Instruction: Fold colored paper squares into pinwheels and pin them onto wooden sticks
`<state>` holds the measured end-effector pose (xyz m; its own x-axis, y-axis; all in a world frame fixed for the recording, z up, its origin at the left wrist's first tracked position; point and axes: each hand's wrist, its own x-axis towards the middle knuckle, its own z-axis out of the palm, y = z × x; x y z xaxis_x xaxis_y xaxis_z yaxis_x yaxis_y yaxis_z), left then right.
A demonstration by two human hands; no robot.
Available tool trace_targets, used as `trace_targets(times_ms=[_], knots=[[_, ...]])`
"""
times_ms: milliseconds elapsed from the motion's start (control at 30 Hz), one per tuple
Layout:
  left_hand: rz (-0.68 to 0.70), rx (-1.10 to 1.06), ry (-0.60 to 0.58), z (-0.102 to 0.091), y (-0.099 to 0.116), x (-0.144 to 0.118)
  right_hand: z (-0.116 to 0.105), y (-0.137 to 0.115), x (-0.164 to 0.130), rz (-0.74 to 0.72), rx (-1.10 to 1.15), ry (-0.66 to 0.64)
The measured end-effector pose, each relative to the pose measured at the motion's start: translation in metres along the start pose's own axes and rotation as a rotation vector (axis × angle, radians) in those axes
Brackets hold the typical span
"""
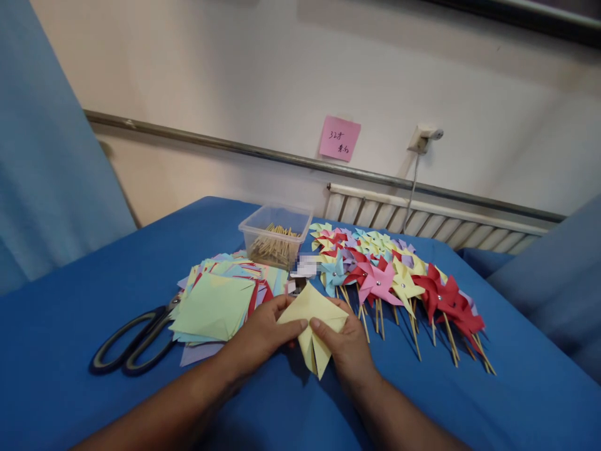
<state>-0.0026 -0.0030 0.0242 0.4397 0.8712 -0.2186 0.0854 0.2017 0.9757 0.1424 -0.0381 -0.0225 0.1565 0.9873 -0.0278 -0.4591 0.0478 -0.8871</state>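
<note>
A pale yellow square of paper [312,300], slit from its near corner, is held between both hands above the blue cloth. My left hand [268,326] pinches its left side, thumb on top and fingers underneath. On the right side my right hand [350,341] grips it the same way, and the two thumbs almost meet at the paper's middle. Left of the hands lies a pile of coloured paper squares [216,307], a light green one on top. Large dark-handled scissors [136,344] rest beside the pile, their blades hidden under it.
A clear plastic box [248,235] of thin wooden sticks stands behind the pile. Finished paper pinwheels [378,282] on sticks spread over the right of the blue-covered table [70,313]. Behind are a radiator [375,210], a wall rail and a plugged-in cable; curtains hang at both sides.
</note>
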Motion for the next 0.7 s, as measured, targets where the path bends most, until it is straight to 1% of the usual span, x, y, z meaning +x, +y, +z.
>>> trace_targets(times_ms=[33,100,167,233,367,433,533,700], knots=[[-0.03,-0.023,0.003,0.001,-0.002,0.001,0.0,0.0,0.001,-0.024,-0.006,0.038],[-0.079,-0.078,-0.031,0.004,-0.005,0.001,0.0,-0.001,0.001,-0.06,-0.015,0.091],[-0.089,-0.137,-0.066,0.007,-0.009,0.002,0.001,-0.001,0.001,-0.072,-0.009,0.099],[-0.082,-0.184,-0.056,0.009,-0.011,0.002,0.003,-0.001,0.0,-0.058,0.019,0.085],[-0.082,-0.245,0.014,0.01,-0.011,0.001,0.006,0.0,-0.002,0.002,0.096,0.031],[-0.086,-0.274,0.013,0.009,-0.009,0.0,0.006,0.001,-0.002,0.021,0.11,0.017],[-0.087,-0.288,0.002,0.008,-0.008,-0.001,0.006,0.0,-0.004,0.025,0.119,0.004],[-0.082,-0.27,0.033,0.007,-0.01,0.0,0.005,-0.002,-0.006,0.001,0.091,-0.015]])
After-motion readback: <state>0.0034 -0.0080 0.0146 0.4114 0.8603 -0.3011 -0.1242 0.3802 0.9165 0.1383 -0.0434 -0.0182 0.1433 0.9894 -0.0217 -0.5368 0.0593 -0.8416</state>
